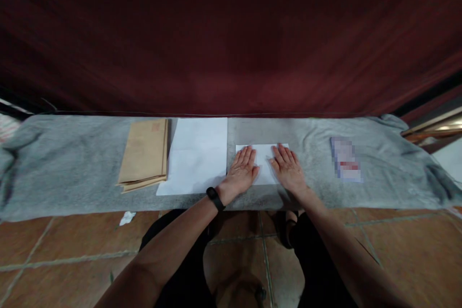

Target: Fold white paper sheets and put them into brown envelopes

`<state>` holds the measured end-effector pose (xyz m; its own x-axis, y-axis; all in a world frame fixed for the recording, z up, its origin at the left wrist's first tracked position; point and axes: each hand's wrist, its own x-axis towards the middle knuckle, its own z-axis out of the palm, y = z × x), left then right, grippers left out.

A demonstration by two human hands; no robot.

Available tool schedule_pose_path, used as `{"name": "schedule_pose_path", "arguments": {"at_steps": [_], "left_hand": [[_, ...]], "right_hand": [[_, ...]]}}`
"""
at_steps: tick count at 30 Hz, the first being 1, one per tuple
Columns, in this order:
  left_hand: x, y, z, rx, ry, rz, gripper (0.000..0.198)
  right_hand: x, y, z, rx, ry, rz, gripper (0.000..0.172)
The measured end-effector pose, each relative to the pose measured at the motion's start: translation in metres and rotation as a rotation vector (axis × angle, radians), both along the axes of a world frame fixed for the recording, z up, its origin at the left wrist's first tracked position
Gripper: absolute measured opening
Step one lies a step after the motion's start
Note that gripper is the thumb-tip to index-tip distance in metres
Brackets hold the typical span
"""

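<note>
A small folded white sheet (263, 160) lies on a grey cloth (72, 168) in front of me. My left hand (241, 172) lies flat on the sheet's left part, fingers stretched out, with a black band on its wrist. My right hand (288, 168) presses flat on the sheet's right part, fingers also stretched out. Neither hand grips anything.
A stack of white paper (197, 154) lies left of the folded sheet, with a pile of brown envelopes (145, 155) beyond it. A small printed packet (345, 160) sits at the right. A dark red curtain hangs behind. Brown floor tiles and a paper scrap (127, 217) lie below.
</note>
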<state>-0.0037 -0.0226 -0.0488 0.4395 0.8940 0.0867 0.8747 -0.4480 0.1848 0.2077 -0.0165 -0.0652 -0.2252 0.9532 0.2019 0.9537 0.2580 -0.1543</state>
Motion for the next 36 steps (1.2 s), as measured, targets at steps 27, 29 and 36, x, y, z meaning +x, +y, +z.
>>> {"name": "schedule_pose_path", "arguments": {"at_steps": [27, 29, 36], "left_hand": [[0.006, -0.021, 0.009, 0.053, 0.076, -0.265, 0.056], [0.005, -0.022, 0.011, 0.058, 0.078, -0.261, 0.056], [0.016, -0.024, 0.005, 0.084, 0.088, -0.177, 0.058]], "right_hand": [[0.022, 0.016, 0.040, -0.275, 0.151, -0.414, 0.030], [0.023, 0.017, 0.040, -0.298, 0.171, -0.402, 0.029], [0.020, 0.016, 0.039, -0.225, 0.131, -0.387, 0.034]]}}
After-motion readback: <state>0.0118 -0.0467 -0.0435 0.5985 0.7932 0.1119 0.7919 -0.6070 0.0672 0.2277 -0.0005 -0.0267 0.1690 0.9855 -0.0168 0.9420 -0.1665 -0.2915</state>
